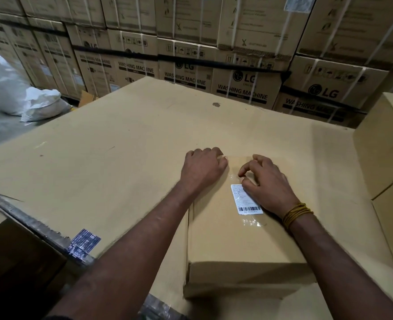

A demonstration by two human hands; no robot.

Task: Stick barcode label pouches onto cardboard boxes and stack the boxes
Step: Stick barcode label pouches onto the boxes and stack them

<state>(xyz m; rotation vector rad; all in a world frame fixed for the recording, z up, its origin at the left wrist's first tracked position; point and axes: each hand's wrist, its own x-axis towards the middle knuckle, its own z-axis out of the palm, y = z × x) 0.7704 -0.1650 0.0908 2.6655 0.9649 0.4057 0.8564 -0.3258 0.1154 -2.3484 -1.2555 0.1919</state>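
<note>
A plain cardboard box (225, 241) lies flat on a large cardboard sheet (112, 144) in front of me. On its top lies a clear pouch with a white barcode label (246, 202) inside. My left hand (202, 168) rests with curled fingers at the box's far left edge, touching the pouch's far corner. My right hand (264, 181) lies on the pouch over the label's upper right part, fingers bent and pressing down. A yellow thread band is on the right wrist.
Two plain boxes (385, 144) are stacked at the right. A wall of strapped washing machine cartons (241, 82) stands behind. White sacks (13, 91) lie on the floor at the left. Torn tape (82, 242) runs along the sheet's near left edge.
</note>
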